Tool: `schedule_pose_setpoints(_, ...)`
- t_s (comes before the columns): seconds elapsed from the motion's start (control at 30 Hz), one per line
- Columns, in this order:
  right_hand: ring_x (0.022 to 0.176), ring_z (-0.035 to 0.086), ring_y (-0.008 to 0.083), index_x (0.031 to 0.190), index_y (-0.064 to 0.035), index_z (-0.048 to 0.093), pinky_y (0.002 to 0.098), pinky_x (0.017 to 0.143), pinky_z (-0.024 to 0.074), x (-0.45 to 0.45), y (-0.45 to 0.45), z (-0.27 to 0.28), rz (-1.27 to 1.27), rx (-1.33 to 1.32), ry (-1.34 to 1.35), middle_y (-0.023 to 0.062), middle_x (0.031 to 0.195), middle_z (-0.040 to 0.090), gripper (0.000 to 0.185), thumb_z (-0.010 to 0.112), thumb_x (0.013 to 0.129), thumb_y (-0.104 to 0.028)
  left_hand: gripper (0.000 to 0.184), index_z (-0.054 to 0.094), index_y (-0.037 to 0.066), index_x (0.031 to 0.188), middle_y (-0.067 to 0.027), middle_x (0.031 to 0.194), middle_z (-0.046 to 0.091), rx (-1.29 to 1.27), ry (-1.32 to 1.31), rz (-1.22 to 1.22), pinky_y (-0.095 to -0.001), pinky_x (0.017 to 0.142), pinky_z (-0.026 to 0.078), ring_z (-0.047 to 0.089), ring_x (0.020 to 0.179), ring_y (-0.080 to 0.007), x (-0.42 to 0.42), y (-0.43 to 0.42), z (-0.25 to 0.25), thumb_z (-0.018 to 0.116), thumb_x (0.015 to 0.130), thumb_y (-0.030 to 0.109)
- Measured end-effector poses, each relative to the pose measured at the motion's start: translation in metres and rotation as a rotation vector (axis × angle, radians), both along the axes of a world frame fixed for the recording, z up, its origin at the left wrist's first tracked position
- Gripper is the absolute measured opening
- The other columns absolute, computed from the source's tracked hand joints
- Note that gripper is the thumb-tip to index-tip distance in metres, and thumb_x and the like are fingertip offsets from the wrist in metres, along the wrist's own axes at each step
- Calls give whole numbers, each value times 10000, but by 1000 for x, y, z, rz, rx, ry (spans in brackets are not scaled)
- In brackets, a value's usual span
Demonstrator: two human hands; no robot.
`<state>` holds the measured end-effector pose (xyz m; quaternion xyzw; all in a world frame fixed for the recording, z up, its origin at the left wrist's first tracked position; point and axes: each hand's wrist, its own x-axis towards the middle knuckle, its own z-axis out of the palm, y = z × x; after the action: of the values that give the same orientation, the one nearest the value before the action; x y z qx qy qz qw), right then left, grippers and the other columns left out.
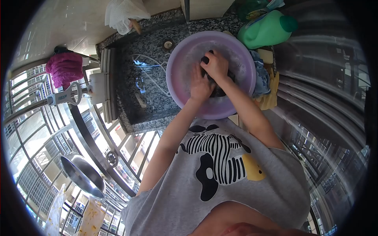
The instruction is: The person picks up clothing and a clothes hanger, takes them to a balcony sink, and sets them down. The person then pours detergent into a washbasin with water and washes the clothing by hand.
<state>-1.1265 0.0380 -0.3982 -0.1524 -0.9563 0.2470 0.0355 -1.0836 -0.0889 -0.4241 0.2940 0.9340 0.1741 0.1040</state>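
Note:
A purple basin (pixel 171 78) of sudsy water stands in front of me, with a wet dark cloth (pixel 217 92) in it. My right hand (pixel 217 67) is closed, its fingers bent round a bunched part of the cloth near the basin's middle. Close beside it on the left, my left hand (pixel 201 85) holds the same cloth, its fingers fairly straight and pressed together. Both hands cover much of the cloth, so its full shape is hidden and I cannot tell what kind of item it is.
A dark speckled stone sink (pixel 151 84) with a drain lies left of the basin. At the right are a green detergent bottle (pixel 265 30), blue denim cloth (pixel 260 76) and yellow gloves (pixel 271 94). A white mesh bag (pixel 123 15) hangs at the back; metal railings run along the left.

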Motion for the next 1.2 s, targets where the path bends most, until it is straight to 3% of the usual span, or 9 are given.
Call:
schedule_pose_setpoints(0.17, 1078, 546, 323, 1037, -129, 705, 459, 844, 496, 1, 43, 7, 368, 229, 144, 104, 1256, 534, 328, 750, 775, -321, 806, 423, 50, 1451, -287, 1551, 212, -75, -297, 33, -495, 1102, 336, 271, 1425, -418, -5, 1, 15, 679, 818, 476)
schedule_pose_setpoints(0.4, 1009, 600, 340, 930, -109, 735, 458, 819, 494, 108, -9, 43, 160, -250, -113, 126, 1126, 628, 349, 803, 675, -338, 771, 392, 112, 1489, -238, 1579, 197, -5, 93, 69, -491, 963, 457, 382, 1369, -389, 1, 4, -18, 679, 820, 364)
schedule_pose_setpoints(0.5, 942, 629, 303, 858, -120, 730, 452, 798, 506, 85, -35, 30, 53, -177, -119, 95, 1010, 660, 280, 779, 680, -330, 763, 368, 110, 1499, -233, 1571, 225, 4, -112, 26, -496, 953, 459, 373, 1376, -388, 2, -4, -12, 662, 827, 318)
schedule_pose_setpoints(0.57, 887, 647, 297, 839, -112, 729, 447, 789, 514, 60, -35, 19, -16, -130, -107, 98, 946, 673, 252, 771, 691, -310, 764, 354, 59, 1492, -244, 1539, 278, 280, -528, 154, -507, 1008, 406, 343, 1386, -397, -4, -8, -25, 648, 837, 319)
schedule_pose_setpoints(0.67, 867, 657, 313, 868, -100, 734, 452, 791, 523, 20, -19, 7, -14, -97, -113, 119, 941, 677, 235, 763, 715, -276, 728, 482, -17, 1385, -263, 1471, 350, -12, -61, 32, -516, 1067, 339, 343, 1360, -430, 3, -2, -29, 662, 825, 411)
schedule_pose_setpoints(0.87, 1086, 573, 318, 1144, -137, 653, 445, 850, 501, -21, 20, -3, 324, 33, 99, 120, 1136, 591, 432, 751, 774, -339, 694, 644, -95, 1154, -331, 1441, 338, -80, -232, -60, -522, 1083, 353, 296, 1343, -558, -17, 2, 15, 672, 832, 520)
schedule_pose_setpoints(0.97, 1139, 548, 354, 1310, -133, 557, 459, 882, 494, -7, 45, 9, 267, -41, 210, 154, 1223, 550, 612, 761, 785, -371, 691, 577, -110, 1247, -312, 1478, 320, 151, -486, 80, -466, 1068, 382, 338, 1366, -465, -40, -7, 26, 732, 830, 418)
schedule_pose_setpoints(1.07, 1163, 531, 381, 1367, -88, 485, 485, 926, 470, 39, 51, 12, -44, -72, 179, 171, 1234, 548, 716, 783, 777, -364, 643, 539, -103, 1278, -278, 1390, 456, 975, -712, 518, -384, 1006, 433, 496, 1258, -325, -43, -3, 9, 758, 836, 311)
schedule_pose_setpoints(1.2, 1236, 485, 411, 1389, -43, 433, 510, 982, 445, 98, 42, 20, -171, -197, -264, 215, 1288, 526, 756, 798, 772, -283, 542, 540, -73, 1255, -184, 1173, 627, 730, -840, 451, -332, 930, 474, 612, 1076, -226, -55, -2, 1, 725, 873, 265)
